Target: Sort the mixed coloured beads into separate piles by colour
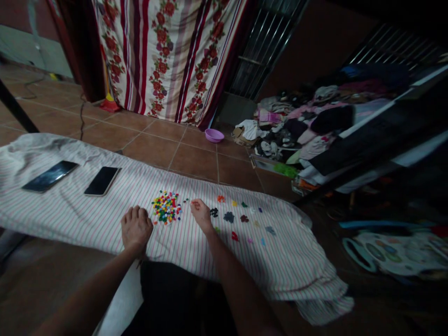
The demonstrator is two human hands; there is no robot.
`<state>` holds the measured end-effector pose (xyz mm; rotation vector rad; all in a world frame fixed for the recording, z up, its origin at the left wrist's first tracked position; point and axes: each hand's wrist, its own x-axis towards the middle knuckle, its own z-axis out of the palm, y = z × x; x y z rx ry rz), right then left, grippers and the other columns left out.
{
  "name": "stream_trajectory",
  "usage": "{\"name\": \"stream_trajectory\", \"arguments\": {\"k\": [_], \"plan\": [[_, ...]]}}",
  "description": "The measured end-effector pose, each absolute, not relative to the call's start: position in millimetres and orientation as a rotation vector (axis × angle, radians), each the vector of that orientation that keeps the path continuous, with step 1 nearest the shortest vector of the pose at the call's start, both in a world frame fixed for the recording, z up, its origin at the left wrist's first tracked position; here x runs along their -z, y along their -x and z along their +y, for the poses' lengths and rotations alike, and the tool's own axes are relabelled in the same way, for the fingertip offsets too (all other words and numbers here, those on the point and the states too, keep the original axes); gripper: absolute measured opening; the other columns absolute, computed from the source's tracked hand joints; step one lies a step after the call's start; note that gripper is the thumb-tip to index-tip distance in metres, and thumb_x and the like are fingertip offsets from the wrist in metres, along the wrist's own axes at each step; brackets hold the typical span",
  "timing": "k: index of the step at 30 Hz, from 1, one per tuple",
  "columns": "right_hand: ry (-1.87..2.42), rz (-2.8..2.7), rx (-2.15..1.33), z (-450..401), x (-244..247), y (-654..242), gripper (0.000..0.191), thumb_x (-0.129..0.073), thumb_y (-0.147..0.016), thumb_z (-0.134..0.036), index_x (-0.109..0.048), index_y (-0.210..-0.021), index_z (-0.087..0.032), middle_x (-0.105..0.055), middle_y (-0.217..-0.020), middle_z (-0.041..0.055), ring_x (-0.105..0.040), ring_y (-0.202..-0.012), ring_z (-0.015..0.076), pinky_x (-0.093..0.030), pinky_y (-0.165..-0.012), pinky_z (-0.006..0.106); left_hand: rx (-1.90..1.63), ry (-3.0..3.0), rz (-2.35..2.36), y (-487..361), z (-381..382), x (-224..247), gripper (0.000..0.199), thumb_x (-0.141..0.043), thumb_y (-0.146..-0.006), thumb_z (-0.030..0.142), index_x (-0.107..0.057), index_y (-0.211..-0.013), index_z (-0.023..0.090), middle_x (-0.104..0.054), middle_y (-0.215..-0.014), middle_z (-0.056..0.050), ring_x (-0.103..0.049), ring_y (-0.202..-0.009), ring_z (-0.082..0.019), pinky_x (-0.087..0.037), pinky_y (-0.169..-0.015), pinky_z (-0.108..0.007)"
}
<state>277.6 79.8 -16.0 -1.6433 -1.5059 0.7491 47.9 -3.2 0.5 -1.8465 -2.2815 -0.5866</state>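
A pile of small multicoloured pieces [166,207], like beads or buttons, lies on the striped cloth [168,242]. My left hand [136,227] rests on the cloth just left of the pile, back up and fingers curled under; whatever it may hold is hidden. To the pile's right, my right hand [200,213] has thumb and fingers pinched together; anything in the pinch is too small to make out. Right of it, pieces lie in separate colour groups, including orange pieces [220,199], black pieces [213,212], dark grey-blue pieces [228,217], brown pieces [244,218] and red pieces [234,236].
Two dark-screened devices, a tablet [51,176] and a phone [102,181], lie on the cloth at left. Beyond the table are a purple basin [214,136] on the tiled floor, a floral curtain [168,60] and a heap of clothes [308,121].
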Motion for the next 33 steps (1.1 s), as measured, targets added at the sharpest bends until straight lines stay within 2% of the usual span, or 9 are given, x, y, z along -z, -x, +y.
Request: {"name": "stream_trajectory", "arguments": {"k": [5,11,16,21,33], "plan": [[1.664,-1.442,-0.649,92.5,-0.9,-318.0,0.018,-0.050,-0.081,-0.029,-0.064,-0.090,-0.022,-0.071,-0.085,0.0033,-0.067,-0.076,0.0171,-0.053,-0.070,0.027,0.636,1.851,-2.282,-47.2,-2.4,2.9,0.025,-0.042,-0.085,0.024,-0.061,-0.101,0.016,-0.059,-0.124,-0.016,-0.045,-0.124,-0.033,-0.034,-0.100,-0.047],[1.881,-1.451,-0.355,101.5,-14.2,-372.1,0.022,-0.050,-0.078,-0.024,-0.068,-0.090,-0.020,-0.072,-0.092,0.0062,-0.067,-0.086,0.0186,-0.051,-0.082,0.029,0.595,1.848,-2.269,-47.9,-2.0,1.5,0.025,-0.040,-0.088,0.024,-0.060,-0.100,0.016,-0.060,-0.123,-0.015,-0.047,-0.122,-0.032,-0.035,-0.099,-0.045],[2.103,-1.434,-0.192,106.8,-21.1,-396.3,0.022,-0.053,-0.082,-0.022,-0.066,-0.099,-0.018,-0.072,-0.094,0.0072,-0.066,-0.087,0.0190,-0.048,-0.079,0.027,0.589,1.840,-2.285,-49.1,-2.5,-0.5,0.025,-0.041,-0.087,0.023,-0.061,-0.100,0.016,-0.060,-0.123,-0.014,-0.047,-0.122,-0.032,-0.035,-0.099,-0.045],[2.222,-1.542,-0.175,107.4,-22.3,-400.3,0.018,-0.053,-0.087,-0.022,-0.068,-0.096,-0.019,-0.072,-0.094,0.0065,-0.066,-0.084,0.0183,-0.045,-0.072,0.026,0.577,1.838,-2.293,-49.0,-2.4,-1.7,0.024,-0.043,-0.087,0.023,-0.061,-0.101,0.015,-0.061,-0.123,-0.014,-0.048,-0.123,-0.032,-0.036,-0.099,-0.045],[2.135,-1.667,-0.101,114.0,-6.2,-407.6,0.019,-0.054,-0.082,-0.017,-0.072,-0.088,-0.019,-0.071,-0.091,0.0062,-0.065,-0.086,0.0182,-0.045,-0.076,0.025,0.550,1.832,-2.279,-49.6,-1.6,-0.8,0.026,-0.043,-0.087,0.022,-0.062,-0.103,0.015,-0.060,-0.126,-0.014,-0.047,-0.123,-0.032,-0.036,-0.099,-0.044]]}}
